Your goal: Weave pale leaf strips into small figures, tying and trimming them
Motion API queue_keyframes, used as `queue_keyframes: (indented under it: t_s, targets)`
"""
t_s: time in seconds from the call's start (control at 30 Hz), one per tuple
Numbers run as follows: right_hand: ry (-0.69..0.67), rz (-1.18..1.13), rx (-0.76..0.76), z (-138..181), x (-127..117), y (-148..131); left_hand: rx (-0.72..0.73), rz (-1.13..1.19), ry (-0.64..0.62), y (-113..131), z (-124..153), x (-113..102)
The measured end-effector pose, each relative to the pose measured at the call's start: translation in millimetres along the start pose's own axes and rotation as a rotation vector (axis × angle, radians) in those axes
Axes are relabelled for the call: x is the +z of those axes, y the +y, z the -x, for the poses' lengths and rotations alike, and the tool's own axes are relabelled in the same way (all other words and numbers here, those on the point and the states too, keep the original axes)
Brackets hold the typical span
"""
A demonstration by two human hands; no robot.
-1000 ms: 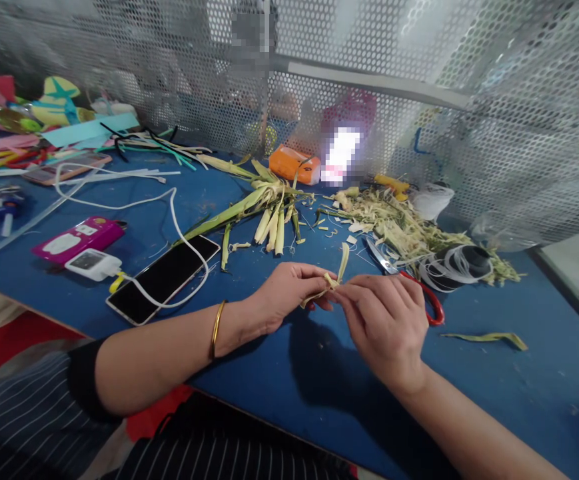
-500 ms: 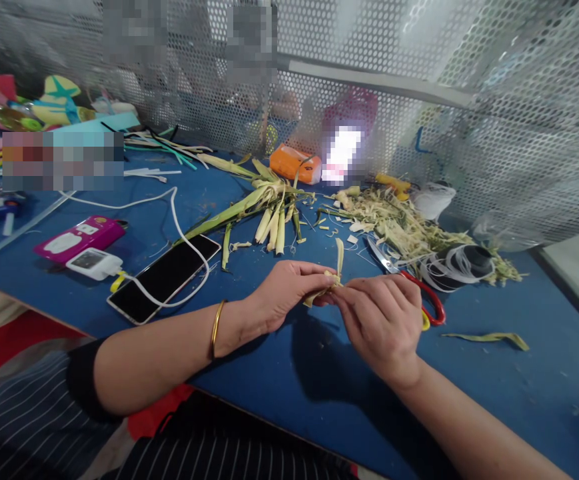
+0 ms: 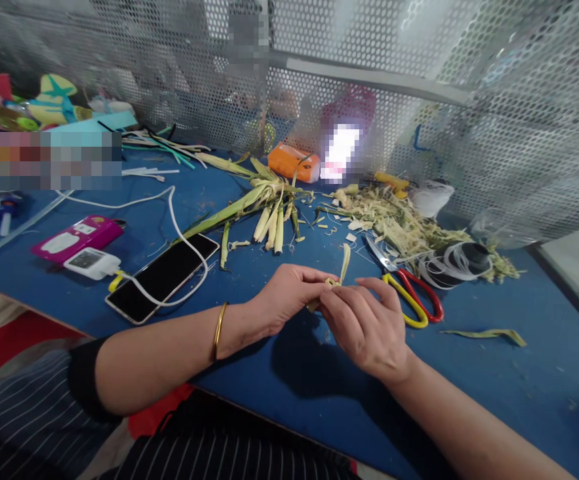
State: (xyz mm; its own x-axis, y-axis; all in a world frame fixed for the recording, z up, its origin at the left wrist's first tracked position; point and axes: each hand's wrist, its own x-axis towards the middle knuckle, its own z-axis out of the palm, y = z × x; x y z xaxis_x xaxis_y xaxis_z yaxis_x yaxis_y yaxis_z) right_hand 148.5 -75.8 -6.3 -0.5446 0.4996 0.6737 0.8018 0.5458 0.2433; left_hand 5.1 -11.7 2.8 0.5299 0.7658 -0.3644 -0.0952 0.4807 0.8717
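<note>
My left hand (image 3: pixel 286 297) and my right hand (image 3: pixel 366 327) meet just above the blue table (image 3: pixel 279 373), both pinched on a thin pale-green leaf strip (image 3: pixel 342 263). One end of the strip sticks up between the fingers; the rest is hidden in the grip. A gold bangle (image 3: pixel 218 322) sits on my left wrist. Red-and-yellow scissors (image 3: pixel 409 293) lie just right of my right hand.
A bundle of leaf stalks (image 3: pixel 264 213) and a heap of leaf scraps (image 3: pixel 399 223) lie behind the hands. A black phone (image 3: pixel 162 277) on a white cable, a white charger (image 3: pixel 92 262) and a pink case (image 3: pixel 76 237) sit left. Perforated metal screen (image 3: pixel 419 80) closes the back.
My right hand has shifted left and toward me, uncovering the scissors' handles. The upright end of the strip has tilted slightly. My left hand stays put.
</note>
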Motion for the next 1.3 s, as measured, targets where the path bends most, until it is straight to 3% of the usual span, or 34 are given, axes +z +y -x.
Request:
queue_keyframes:
  t_s: [0.1,0.2,0.4,0.5,0.8,0.93,1.13,1.3]
  targets:
    - [-0.043,-0.019,0.013,-1.1,0.6,0.1,0.026,0.001,-0.004,0.6,-0.4,-0.5]
    - [-0.033,-0.154,0.169,-2.7,0.0,0.6,0.019,-0.008,0.014,3.3,0.3,-0.5]
    - [0.036,-0.675,0.931,-5.5,0.4,4.4,-0.006,-0.032,0.002,8.7,0.5,-1.7]
    - [0.022,-0.897,1.128,-6.3,3.3,5.3,0.007,-0.035,-0.018,8.5,-0.7,-3.6]
    - [-0.025,-0.996,1.145,-5.5,6.9,4.2,0.034,-0.063,-0.057,5.7,-1.9,-4.3]
    - [-0.055,-0.870,1.095,-4.0,6.1,5.3,0.080,-0.065,-0.086,4.8,-0.3,-3.1]
    - [-0.074,-0.553,0.904,-2.3,5.0,5.0,0.083,-0.002,-0.054,1.8,-0.4,-1.1]
    - [-0.025,-0.480,0.836,-3.9,5.1,3.8,0.109,0.022,-0.013,1.8,0.3,-0.2]
